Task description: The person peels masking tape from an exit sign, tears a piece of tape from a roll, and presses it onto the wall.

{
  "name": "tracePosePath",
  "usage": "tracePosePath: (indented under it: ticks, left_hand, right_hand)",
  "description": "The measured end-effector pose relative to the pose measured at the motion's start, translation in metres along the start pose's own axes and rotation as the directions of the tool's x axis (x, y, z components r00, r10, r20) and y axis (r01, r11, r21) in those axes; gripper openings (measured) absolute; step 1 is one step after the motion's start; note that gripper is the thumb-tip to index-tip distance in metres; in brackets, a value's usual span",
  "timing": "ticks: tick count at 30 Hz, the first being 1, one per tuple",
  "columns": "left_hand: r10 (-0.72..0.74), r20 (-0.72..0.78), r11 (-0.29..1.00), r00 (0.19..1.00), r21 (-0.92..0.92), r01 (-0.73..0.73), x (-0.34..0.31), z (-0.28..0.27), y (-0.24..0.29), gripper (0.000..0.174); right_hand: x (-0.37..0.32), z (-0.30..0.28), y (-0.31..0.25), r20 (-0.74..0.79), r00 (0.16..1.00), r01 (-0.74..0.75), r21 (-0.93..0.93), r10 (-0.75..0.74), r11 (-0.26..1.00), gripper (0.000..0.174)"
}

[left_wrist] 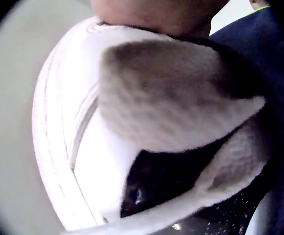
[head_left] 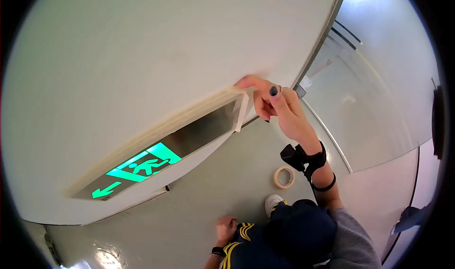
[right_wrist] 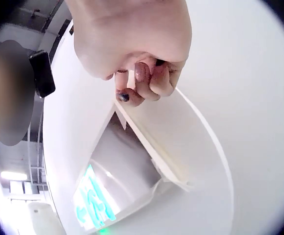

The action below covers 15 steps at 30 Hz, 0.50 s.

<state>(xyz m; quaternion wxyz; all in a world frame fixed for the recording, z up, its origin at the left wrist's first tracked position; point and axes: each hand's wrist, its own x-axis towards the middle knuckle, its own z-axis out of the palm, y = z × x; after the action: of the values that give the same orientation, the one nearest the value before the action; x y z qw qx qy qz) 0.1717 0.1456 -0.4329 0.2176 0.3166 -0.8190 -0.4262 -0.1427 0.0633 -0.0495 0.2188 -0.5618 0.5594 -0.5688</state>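
A green exit sign (head_left: 147,164) with a running figure and an arrow is set in the white wall. Strips of beige masking tape (head_left: 163,124) run along its top edge, and a short strip (head_left: 242,111) crosses its right end. At the upper right corner, my right hand (head_left: 286,109) touches the taped edge with an outstretched index finger; its other fingers bend inward and the thumb sticks up. The right wrist view shows the tape frame (right_wrist: 149,147) just beyond those fingers. Low beside my knee, my left hand (head_left: 226,228) hangs loosely curled, holding nothing visible.
A roll of masking tape (head_left: 284,177) lies on the grey floor (head_left: 199,188) near my white shoe (head_left: 273,203). To the right stands a glossy pale panel (head_left: 369,98) with a metal-edged frame. The shoe (left_wrist: 59,132) fills much of the left wrist view.
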Motion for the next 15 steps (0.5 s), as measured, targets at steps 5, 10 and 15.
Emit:
tracePosePath:
  ticks: [5, 10, 15]
  left_hand:
    - [0.002, -0.007, 1.000, 1.000, 0.001, -0.002, 0.001, 0.002, 0.001, 0.003]
    - [-0.020, 0.062, 0.999, 0.998, 0.026, 0.018, -0.001, 0.003, -0.003, 0.003]
    - [0.011, 0.035, 0.999, 0.999, 0.049, -0.013, 0.000, 0.004, -0.002, 0.003]
  right_hand:
    - [0.008, 0.006, 0.014, 0.092, 0.972, 0.232, -0.194, -0.218, 0.953, 0.061]
    - [0.007, -0.009, -0.002, 0.044, 0.991, 0.121, 0.118, -0.127, 0.986, 0.039]
    - [-0.019, 0.000, 0.059, -0.365, 0.929, 0.165, 0.260, -0.061, 0.951, 0.030]
